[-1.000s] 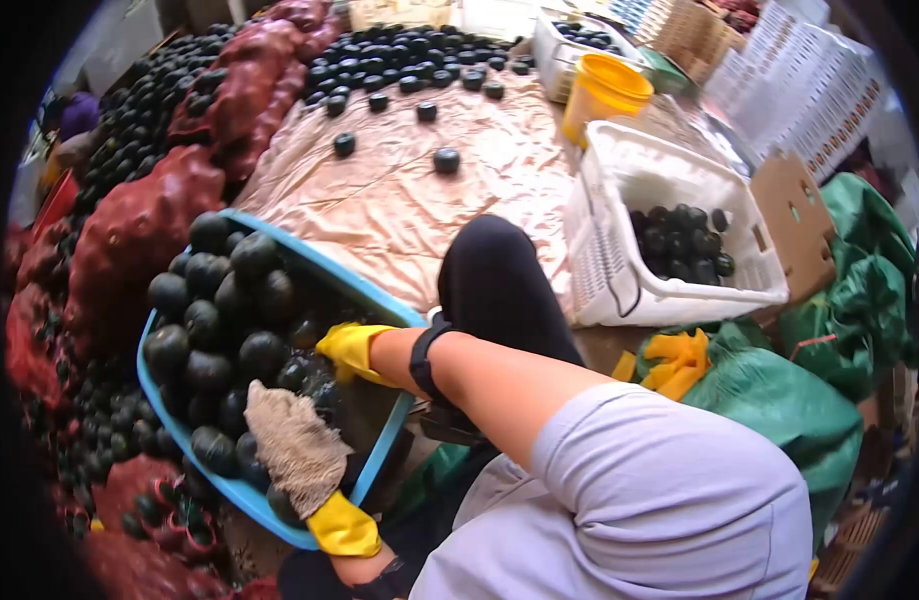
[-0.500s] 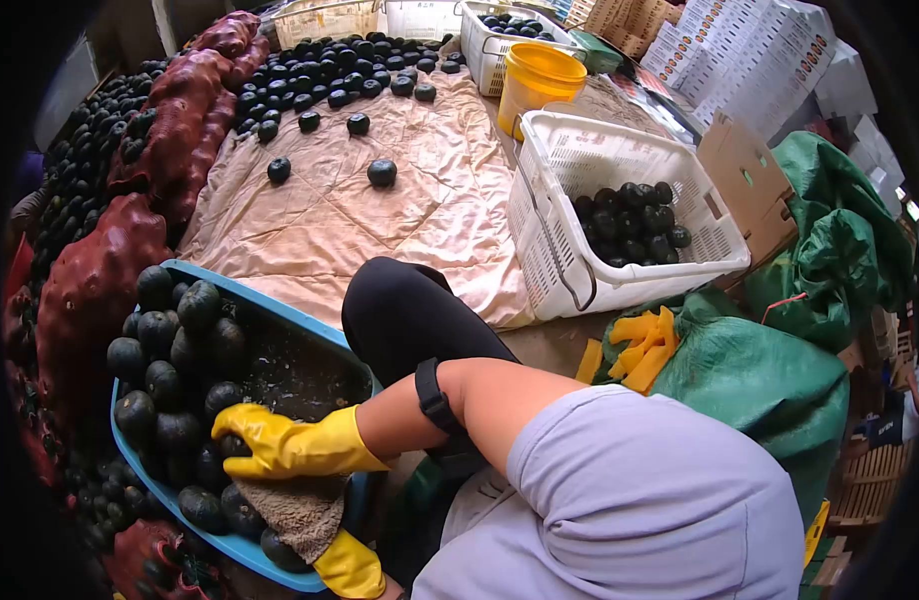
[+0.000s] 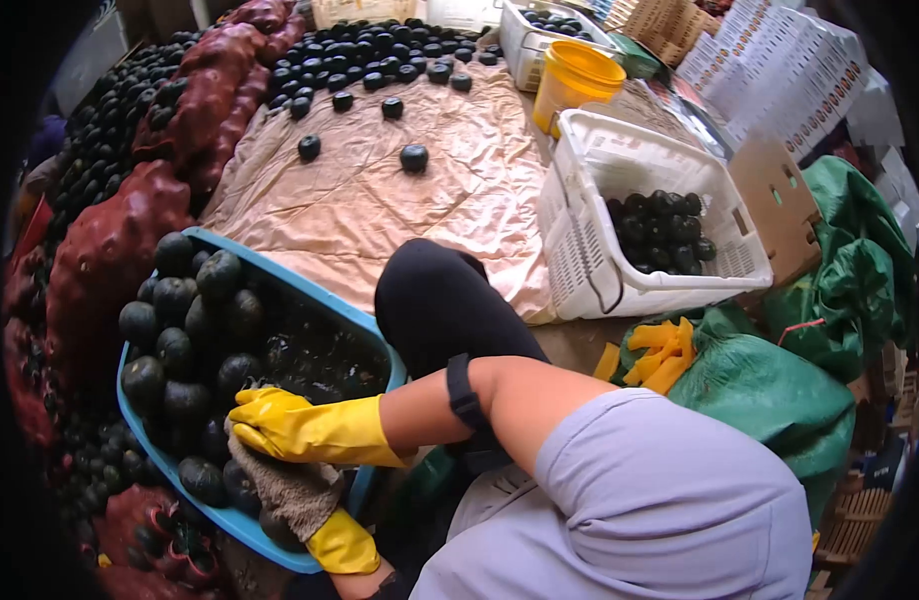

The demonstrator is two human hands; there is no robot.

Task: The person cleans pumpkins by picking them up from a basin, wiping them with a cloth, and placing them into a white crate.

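Squashes (image 3: 187, 400), dark green and round, are heaped in the blue tub (image 3: 295, 281), mostly along its left side, with dark, speckled water beside them. Nearest the camera, the left hand (image 3: 342, 543) wears a yellow glove, its fingers hidden under a tan cloth (image 3: 285, 492), so their pose cannot be told. The right hand (image 3: 285, 425), also gloved in yellow, curls its fingers over the upper end of this cloth; whether a squash lies between the hands cannot be told. One squash sits just beyond the right hand's fingers.

A black-clad knee (image 3: 435, 285) rises beside the tub. To the right, yellow pieces (image 3: 660, 355) lie on green plastic (image 3: 770, 385). Beyond, a white crate (image 3: 665, 297) holds more dark squashes, while bulging red sacks (image 3: 115, 265) line the left. Farther off, a few squashes stand apart on a pinkish sheet (image 3: 380, 225), near a yellow bucket (image 3: 580, 80); many more crowd its far end.
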